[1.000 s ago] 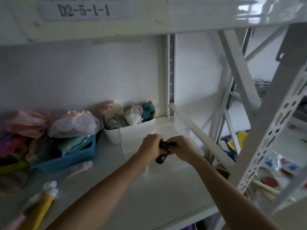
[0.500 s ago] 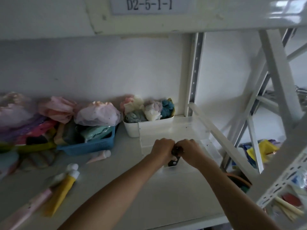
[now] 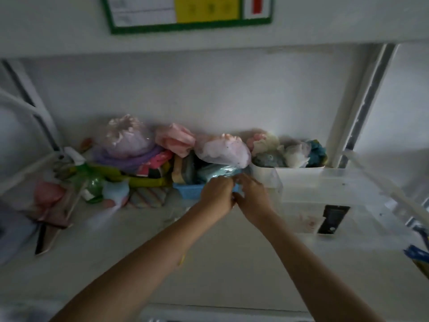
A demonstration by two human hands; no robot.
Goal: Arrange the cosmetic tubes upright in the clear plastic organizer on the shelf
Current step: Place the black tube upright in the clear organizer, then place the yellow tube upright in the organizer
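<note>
Up at the back of the white shelf (image 3: 220,263), both hands meet at the front rim of a blue basket (image 3: 189,190). The left hand (image 3: 217,196) is curled, its fingers bent together over something small at the rim, and the right hand (image 3: 253,197) touches it from the right side with its fingers (image 3: 251,181) stretched forward and close together; motion blur hides what, if anything, is pinched between them, so whether either hand grips anything cannot be told. A teal wrapped packet (image 3: 218,170) lies in the basket just behind the knuckles. Towards the right end of the shelf stands the clear plastic organizer (image 3: 301,198), well apart from the hands, with a dark tube (image 3: 333,219) upright in its front part. Behind the organizer, against the back wall, a white bin (image 3: 287,175) holds crumpled coloured bundles. Along the back edge to the left sit bagged pink and lilac puffs (image 3: 126,137), and a green spray bottle (image 3: 89,180) lies near the left end. A green-framed label (image 3: 188,15) is fixed to the shelf edge above.
</note>
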